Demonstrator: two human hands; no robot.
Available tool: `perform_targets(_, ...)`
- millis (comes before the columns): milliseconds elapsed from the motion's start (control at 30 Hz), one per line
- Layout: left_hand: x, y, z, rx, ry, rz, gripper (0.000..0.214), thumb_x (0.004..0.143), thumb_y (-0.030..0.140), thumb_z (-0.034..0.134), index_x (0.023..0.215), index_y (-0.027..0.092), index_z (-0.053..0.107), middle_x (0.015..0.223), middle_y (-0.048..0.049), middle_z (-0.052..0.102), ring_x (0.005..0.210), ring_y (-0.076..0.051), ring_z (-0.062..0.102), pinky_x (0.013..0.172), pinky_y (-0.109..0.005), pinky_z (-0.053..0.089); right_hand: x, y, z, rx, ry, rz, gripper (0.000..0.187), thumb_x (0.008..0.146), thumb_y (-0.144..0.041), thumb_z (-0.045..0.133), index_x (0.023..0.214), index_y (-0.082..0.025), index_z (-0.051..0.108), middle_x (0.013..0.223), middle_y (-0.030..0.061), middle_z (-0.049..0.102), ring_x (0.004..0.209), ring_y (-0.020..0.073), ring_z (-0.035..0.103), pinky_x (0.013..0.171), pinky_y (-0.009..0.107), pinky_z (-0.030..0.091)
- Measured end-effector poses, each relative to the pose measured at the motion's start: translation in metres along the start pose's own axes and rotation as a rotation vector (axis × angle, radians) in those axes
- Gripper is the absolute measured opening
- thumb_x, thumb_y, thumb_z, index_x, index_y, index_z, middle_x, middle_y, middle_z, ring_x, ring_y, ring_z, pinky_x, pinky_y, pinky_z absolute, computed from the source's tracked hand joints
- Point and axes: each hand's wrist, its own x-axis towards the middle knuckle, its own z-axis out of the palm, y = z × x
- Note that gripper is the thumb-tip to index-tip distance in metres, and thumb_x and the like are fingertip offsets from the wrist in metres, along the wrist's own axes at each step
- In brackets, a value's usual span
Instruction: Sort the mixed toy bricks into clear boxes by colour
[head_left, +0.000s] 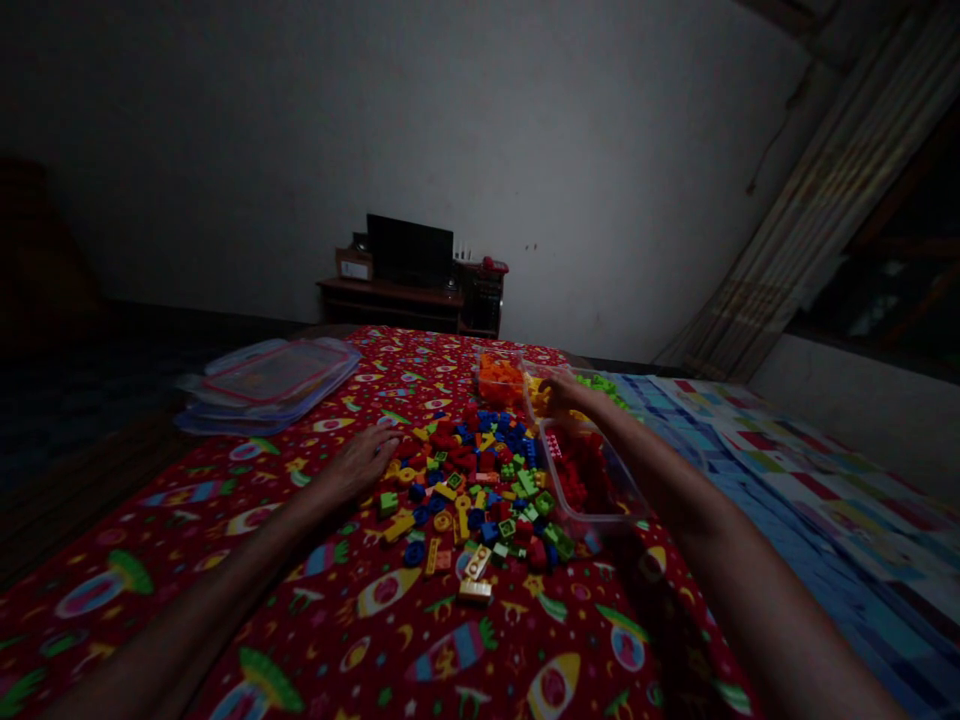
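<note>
A mixed heap of toy building bricks [480, 490] in red, blue, yellow and green lies on the patterned red cloth. At the heap's left edge rests my left hand [366, 460], open, its fingers stretched out beside the bricks. My right hand [568, 392] reaches over a clear container of yellow bricks [535, 398], fingers pointing down; dim light hides whether they hold anything. Below my right forearm stands a clear container [553, 480] with red bricks inside. Orange bricks [501, 375] fill another container at the back, and green bricks [602, 388] show behind my right wrist.
Several clear lids [274, 385] are stacked at the left of the red cloth [390, 640]. Blue checked bedding [675, 430] lies at the right. By the far wall, a dark screen [410, 250] stands on a low wooden desk [390, 293]. A curtain [787, 240] hangs at the right.
</note>
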Motion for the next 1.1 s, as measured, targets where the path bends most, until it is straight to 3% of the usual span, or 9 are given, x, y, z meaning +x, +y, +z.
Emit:
perform_targets(133,-0.003,0.007,-0.002,-0.028,0.003,-0.004,0.056,0.083,0.047,0.028,0.111,0.014,0.063,0.130,-0.0133,0.058,0.124,-0.027,0.049,0.106,-0.038,0.035,0.001,-0.009,-0.004,-0.055,0.008,0.033,0.037,0.075,-0.003,0.051,0.110,-0.011,0.064,0.106,0.0156,0.064,0.092,0.0200,0.057,0.082,0.029,0.041)
perform_targets(200,-0.005,0.012,-0.004,-0.063,-0.008,0.010,0.060,0.082,0.050,0.028,0.115,0.012,0.061,0.129,-0.0141,0.058,0.122,-0.028,0.050,0.105,-0.038,0.036,-0.003,-0.020,-0.010,-0.073,0.038,-0.012,0.035,0.081,-0.008,0.048,0.113,-0.010,0.063,0.106,0.0161,0.064,0.092,0.0196,0.056,0.080,0.028,0.040)
perform_targets(300,-0.008,0.021,-0.010,-0.157,-0.049,0.030,0.064,0.080,0.055,0.032,0.119,0.012,0.060,0.127,-0.0133,0.060,0.116,-0.027,0.055,0.101,-0.035,0.041,-0.013,-0.049,-0.019,-0.060,0.047,-0.167,0.027,0.083,-0.011,0.046,0.100,-0.011,0.066,0.090,0.0114,0.066,0.077,0.0156,0.053,0.070,0.025,0.036)
perform_targets(467,-0.008,0.017,-0.022,-0.335,-0.210,0.092,0.066,0.076,0.057,0.042,0.125,0.014,0.057,0.131,-0.0118,0.058,0.117,-0.028,0.054,0.099,-0.037,0.042,-0.044,-0.114,-0.013,0.061,-0.080,-0.401,0.023,0.083,-0.011,0.043,0.071,-0.013,0.063,0.062,0.0015,0.055,0.053,0.0084,0.033,0.055,0.024,0.025)
perform_targets(567,-0.005,0.006,-0.031,-0.402,-0.321,0.124,0.070,0.070,0.059,0.051,0.124,0.015,0.057,0.130,-0.0115,0.059,0.114,-0.027,0.056,0.095,-0.035,0.045,-0.073,-0.148,-0.001,0.041,-0.161,-0.466,0.021,0.083,-0.012,0.045,0.071,-0.014,0.062,0.060,-0.0002,0.051,0.052,0.0077,0.031,0.054,0.024,0.022)
perform_targets(667,-0.001,0.002,-0.035,-0.318,-0.402,0.109,0.063,0.067,0.056,0.055,0.114,0.016,0.061,0.115,-0.0081,0.067,0.100,-0.025,0.062,0.083,-0.030,0.050,-0.100,-0.169,0.018,0.004,-0.192,-0.437,0.018,0.084,-0.016,0.048,0.076,-0.015,0.063,0.063,0.0007,0.053,0.054,0.0086,0.035,0.054,0.024,0.024)
perform_targets(800,-0.002,0.012,-0.030,-0.079,-0.407,0.087,0.039,0.069,0.043,0.055,0.092,0.014,0.067,0.086,-0.0052,0.071,0.076,-0.021,0.063,0.065,-0.025,0.048,-0.121,-0.179,0.050,0.012,-0.005,-0.488,0.011,0.084,-0.022,0.055,0.090,-0.016,0.063,0.085,0.0067,0.058,0.077,0.0153,0.048,0.068,0.025,0.035)
perform_targets(933,-0.004,0.023,-0.023,0.016,-0.288,0.076,0.029,0.066,0.031,0.058,0.090,0.017,0.068,0.087,-0.0039,0.070,0.078,-0.019,0.062,0.064,-0.023,0.046,-0.124,-0.176,0.074,0.057,0.114,-0.485,0.014,0.081,-0.022,0.060,0.094,-0.018,0.059,0.093,0.0084,0.055,0.088,0.0193,0.046,0.076,0.029,0.038)
perform_targets(1100,-0.002,0.021,-0.026,-0.041,-0.295,0.117,0.030,0.064,0.030,0.060,0.090,0.018,0.069,0.087,-0.0018,0.070,0.078,-0.017,0.061,0.067,-0.021,0.045,-0.128,-0.166,0.080,0.184,0.165,-0.509,0.024,0.081,-0.014,0.056,0.104,-0.016,0.055,0.098,0.0083,0.052,0.088,0.0178,0.045,0.076,0.028,0.038)
